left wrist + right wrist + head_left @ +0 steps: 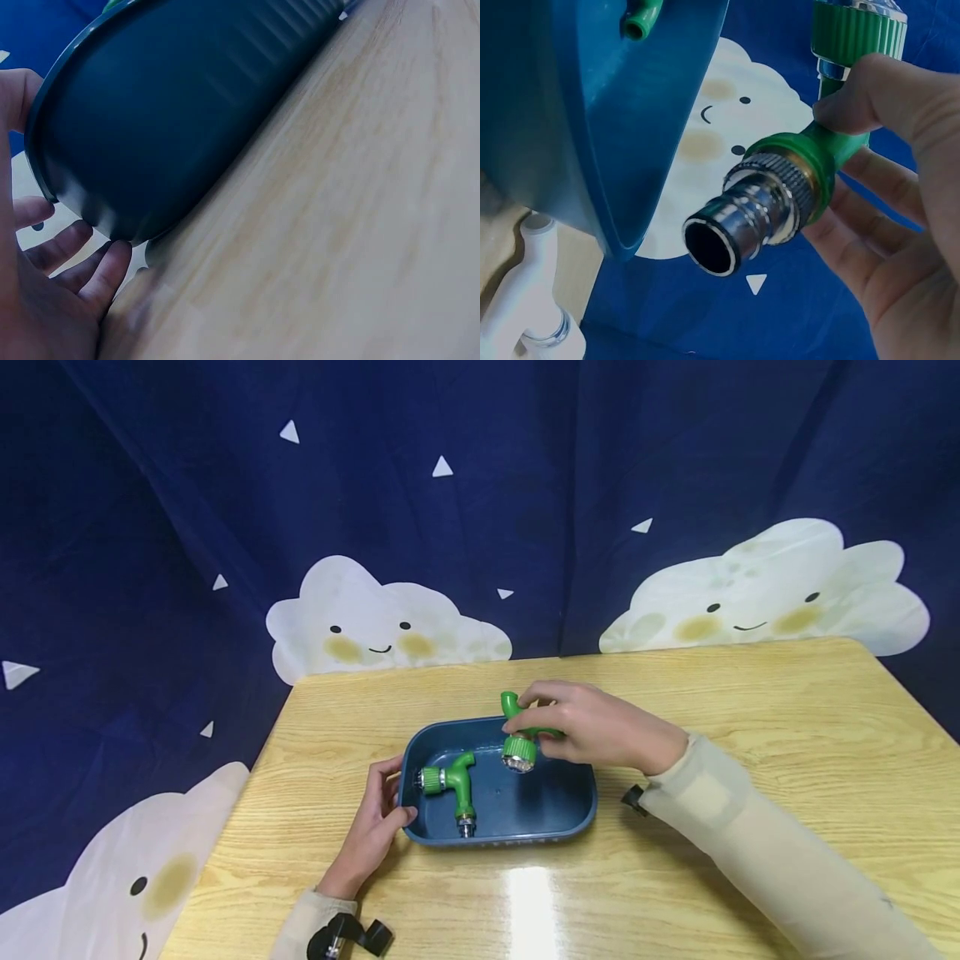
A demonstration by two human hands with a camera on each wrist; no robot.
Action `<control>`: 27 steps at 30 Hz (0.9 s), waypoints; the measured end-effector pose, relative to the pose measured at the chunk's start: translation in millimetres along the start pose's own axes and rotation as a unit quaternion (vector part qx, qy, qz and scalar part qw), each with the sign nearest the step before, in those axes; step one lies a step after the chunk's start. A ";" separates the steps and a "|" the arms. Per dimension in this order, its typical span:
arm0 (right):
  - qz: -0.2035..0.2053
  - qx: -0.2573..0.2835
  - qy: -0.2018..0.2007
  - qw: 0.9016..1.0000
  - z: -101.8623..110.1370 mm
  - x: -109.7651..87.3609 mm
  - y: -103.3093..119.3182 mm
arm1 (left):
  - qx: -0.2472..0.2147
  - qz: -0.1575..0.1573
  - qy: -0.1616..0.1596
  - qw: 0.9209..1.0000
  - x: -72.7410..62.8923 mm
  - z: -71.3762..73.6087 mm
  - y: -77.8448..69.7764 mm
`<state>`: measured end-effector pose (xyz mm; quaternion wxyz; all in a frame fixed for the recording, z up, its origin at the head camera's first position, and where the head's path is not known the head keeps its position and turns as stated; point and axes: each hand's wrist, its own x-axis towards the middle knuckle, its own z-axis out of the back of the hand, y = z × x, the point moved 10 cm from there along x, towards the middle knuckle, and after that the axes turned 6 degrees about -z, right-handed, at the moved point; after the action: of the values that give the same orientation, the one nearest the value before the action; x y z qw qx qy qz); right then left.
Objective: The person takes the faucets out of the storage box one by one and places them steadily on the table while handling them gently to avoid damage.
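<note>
A dark blue plastic basin [558, 814] stands on the table. Its left end is held by my left hand [372, 827], thumb over the rim and fingers against the outer wall [150, 150]. Inside, on the left, lies a green tap [461, 781] with a ribbed knob and a metal end. Above the basin's right half, my right hand [596, 727] grips a second green tap [519, 750] by its body, knob downward in the head view. The right wrist view shows that tap's ridged metal hose connector [739, 217] pointing away from the palm.
The wooden table [360, 718] reaches back to a dark blue curtain [480, 527] printed with white clouds and triangles. A white pipe-like object [536, 277] shows beside the basin in the right wrist view; its kind is unclear.
</note>
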<state>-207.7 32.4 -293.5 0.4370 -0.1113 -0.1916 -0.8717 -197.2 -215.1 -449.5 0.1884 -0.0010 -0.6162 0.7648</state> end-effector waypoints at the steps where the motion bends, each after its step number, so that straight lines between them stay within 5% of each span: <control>1: -0.004 0.002 0.001 1.000 -0.3 -0.9 -1.3 | 0.000 0.000 0.001 1.000 0.1 -0.2 0.0; 27: -0.005 0.004 -0.031 0.999 3.3 -18.3 -11.4 | 0.012 0.006 -0.006 1.000 -0.1 1.2 3.0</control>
<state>-205.9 53.2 -299.8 0.4271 -0.1360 -0.2092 -0.8691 -198.3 -216.8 -452.1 0.1801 0.0015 -0.6083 0.7730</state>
